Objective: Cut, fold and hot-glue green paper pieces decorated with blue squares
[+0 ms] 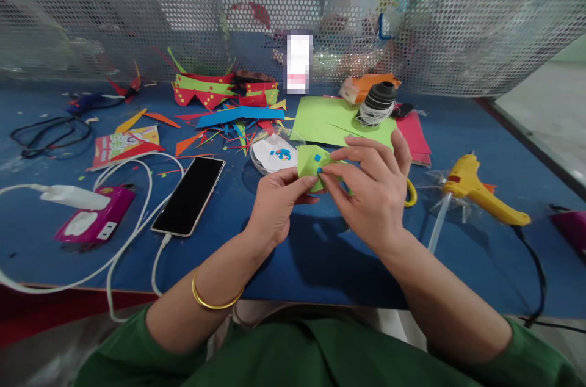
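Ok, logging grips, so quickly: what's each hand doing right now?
Left hand: closed, holding green paper.
Right hand: thumb and forefinger pinched on a small blue piece, at the paper.

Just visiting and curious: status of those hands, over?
Left hand gripping green paper. Right fingers pinched at blue piece. White paper just beyond, not blocking.

Left grip (277, 201) pinched, right grip (370, 190) pinched, forearms (218, 289) angled inward
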Action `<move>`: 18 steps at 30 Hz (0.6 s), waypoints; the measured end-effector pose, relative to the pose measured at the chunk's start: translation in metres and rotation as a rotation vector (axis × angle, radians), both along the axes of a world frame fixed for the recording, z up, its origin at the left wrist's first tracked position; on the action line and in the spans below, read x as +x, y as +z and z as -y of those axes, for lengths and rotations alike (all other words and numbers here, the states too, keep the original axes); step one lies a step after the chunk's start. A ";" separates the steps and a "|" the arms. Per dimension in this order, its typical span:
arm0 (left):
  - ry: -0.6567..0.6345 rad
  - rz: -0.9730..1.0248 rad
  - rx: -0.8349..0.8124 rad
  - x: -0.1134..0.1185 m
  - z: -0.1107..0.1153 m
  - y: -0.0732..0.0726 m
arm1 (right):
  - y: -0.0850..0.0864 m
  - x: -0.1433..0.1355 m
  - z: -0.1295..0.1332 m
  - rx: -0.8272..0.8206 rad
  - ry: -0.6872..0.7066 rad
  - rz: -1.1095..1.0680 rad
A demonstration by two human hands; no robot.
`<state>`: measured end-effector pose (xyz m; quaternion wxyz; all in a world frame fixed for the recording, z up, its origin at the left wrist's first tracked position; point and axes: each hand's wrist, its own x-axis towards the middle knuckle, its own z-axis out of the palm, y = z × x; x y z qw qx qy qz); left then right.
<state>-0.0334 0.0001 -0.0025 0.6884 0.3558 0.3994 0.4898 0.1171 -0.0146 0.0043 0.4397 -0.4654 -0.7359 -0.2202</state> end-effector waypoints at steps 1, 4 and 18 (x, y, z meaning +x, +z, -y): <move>0.000 0.001 0.001 0.000 0.000 0.000 | 0.000 0.000 0.000 0.002 -0.001 -0.001; -0.003 0.000 0.006 0.000 0.000 0.000 | -0.001 0.000 0.000 0.002 -0.010 -0.004; 0.003 -0.041 0.001 0.001 0.001 0.002 | 0.001 0.000 0.004 -0.108 0.006 -0.062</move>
